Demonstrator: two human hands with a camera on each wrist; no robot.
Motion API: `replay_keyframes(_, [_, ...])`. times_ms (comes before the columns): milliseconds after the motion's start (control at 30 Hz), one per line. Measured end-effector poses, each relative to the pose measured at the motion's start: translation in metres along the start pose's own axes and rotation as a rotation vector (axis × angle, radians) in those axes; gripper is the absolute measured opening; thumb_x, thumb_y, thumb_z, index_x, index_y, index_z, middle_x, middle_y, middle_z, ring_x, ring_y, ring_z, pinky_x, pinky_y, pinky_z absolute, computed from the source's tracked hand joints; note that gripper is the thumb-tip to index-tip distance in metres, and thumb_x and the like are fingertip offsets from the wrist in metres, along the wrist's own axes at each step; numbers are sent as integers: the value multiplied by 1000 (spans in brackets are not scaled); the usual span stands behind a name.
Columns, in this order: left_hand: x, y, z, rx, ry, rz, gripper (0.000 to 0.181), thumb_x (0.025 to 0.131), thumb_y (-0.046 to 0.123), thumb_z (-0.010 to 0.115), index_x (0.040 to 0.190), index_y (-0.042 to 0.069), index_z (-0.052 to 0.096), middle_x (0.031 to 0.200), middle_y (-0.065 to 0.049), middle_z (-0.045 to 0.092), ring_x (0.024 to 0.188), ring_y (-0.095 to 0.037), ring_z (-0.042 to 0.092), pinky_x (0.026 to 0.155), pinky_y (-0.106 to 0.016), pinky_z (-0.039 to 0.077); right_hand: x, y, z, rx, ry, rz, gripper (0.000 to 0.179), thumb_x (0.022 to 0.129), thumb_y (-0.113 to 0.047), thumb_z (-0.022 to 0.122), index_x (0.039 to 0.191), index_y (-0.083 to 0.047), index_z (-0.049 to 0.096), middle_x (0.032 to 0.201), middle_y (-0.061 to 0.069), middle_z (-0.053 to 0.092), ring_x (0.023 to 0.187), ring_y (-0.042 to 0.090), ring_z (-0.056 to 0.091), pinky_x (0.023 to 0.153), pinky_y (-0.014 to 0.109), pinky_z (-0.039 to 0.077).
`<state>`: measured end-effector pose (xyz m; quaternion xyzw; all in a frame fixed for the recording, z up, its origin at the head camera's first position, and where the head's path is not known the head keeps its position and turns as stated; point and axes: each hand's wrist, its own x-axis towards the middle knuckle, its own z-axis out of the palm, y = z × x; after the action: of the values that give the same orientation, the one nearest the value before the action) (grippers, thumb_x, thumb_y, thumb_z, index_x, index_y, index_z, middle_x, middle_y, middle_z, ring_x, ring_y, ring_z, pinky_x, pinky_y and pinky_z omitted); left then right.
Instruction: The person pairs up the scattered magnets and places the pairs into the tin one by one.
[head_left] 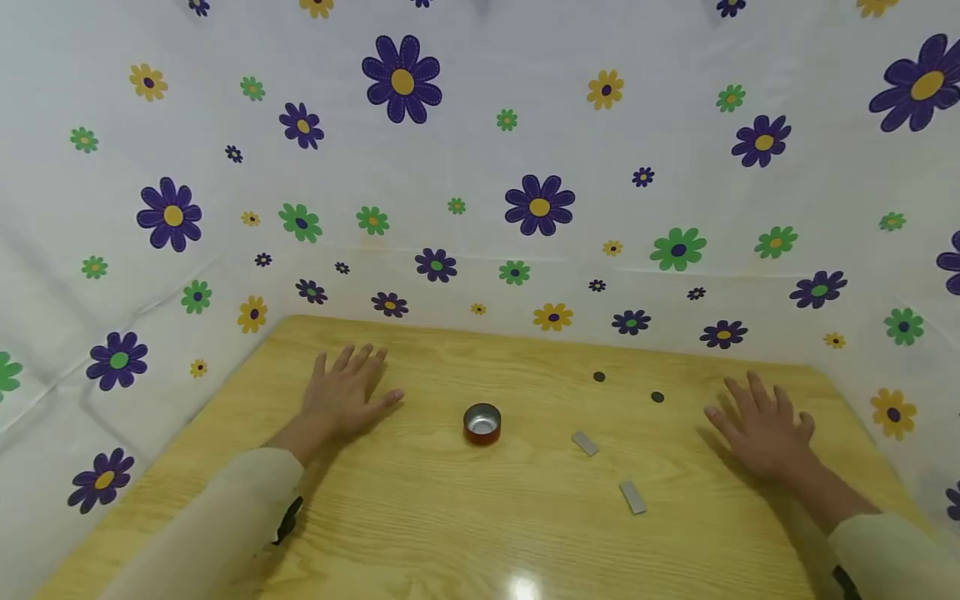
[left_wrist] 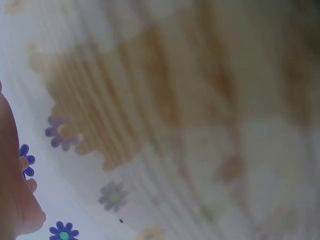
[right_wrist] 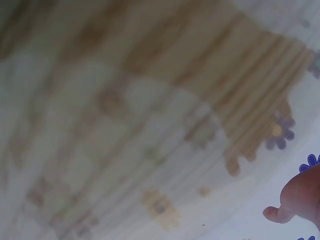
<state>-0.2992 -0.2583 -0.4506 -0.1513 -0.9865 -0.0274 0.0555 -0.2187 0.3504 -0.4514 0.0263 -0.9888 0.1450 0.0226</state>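
On the left of the table my left hand (head_left: 345, 393) lies with its fingers spread and holds nothing. My right hand (head_left: 768, 429) is at the right side, fingers apart, also holding nothing. Between them stands a small round metal cup (head_left: 482, 425), reddish outside and silvery inside, nearer the left hand. Two small dark discs lie toward the right hand, one disc (head_left: 599, 377) farther back and the other disc (head_left: 657, 397) closer to it. A flat grey rectangular piece (head_left: 585, 443) lies right of the cup, and a second grey piece (head_left: 632, 497) lies nearer the front.
The wood-grain table (head_left: 420, 517) ends at the back against a white flowered curtain (head_left: 465, 150), which also hangs along both sides. Both wrist views mostly show blurred table surface and flowers, with part of a hand at one edge.
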Motion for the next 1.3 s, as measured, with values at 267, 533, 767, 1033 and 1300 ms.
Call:
replay_keyframes(267, [8, 7, 3, 5, -2, 7, 89, 94, 76, 31, 159, 15, 26, 164, -15, 24, 151, -43, 18, 115, -70, 3, 0, -6, -3, 37, 1, 4, 78, 103, -61, 29, 156, -6, 22, 160, 33, 8, 134, 68, 11, 88, 85, 14])
replay_keyframes(533, [12, 19, 1, 17, -2, 22, 89, 94, 75, 34, 159, 15, 26, 164, -14, 26, 151, -41, 19, 116, -68, 4, 0, -15, -1, 24, -4, 17, 79, 102, -63, 32, 155, -5, 24, 158, 34, 10, 134, 68, 13, 88, 86, 15])
replay_keyframes(767, [14, 27, 0, 23, 17, 32, 88, 94, 74, 35, 158, 14, 28, 162, -16, 30, 151, -41, 21, 117, -67, 5, -1, -19, -1, 28, -9, 34, 79, 101, -64, 32, 155, -6, 23, 158, 34, 10, 133, 68, 14, 87, 85, 17])
replay_keyframes(1033, [15, 36, -1, 5, 5, 50, 86, 95, 72, 36, 158, 15, 28, 162, -15, 29, 151, -41, 21, 117, -66, 5, 1, -21, 2, 13, 1, 18, 81, 100, -66, 34, 155, -8, 24, 159, 33, 11, 135, 66, 14, 88, 85, 17])
replay_keyframes(1300, [17, 46, 2, -39, -2, 56, 83, 97, 70, 36, 159, 16, 27, 162, -15, 30, 151, -40, 21, 118, -66, 6, 2, -26, -1, 27, 7, 11, 79, 100, -65, 35, 155, -9, 26, 158, 33, 12, 134, 67, 15, 88, 85, 14])
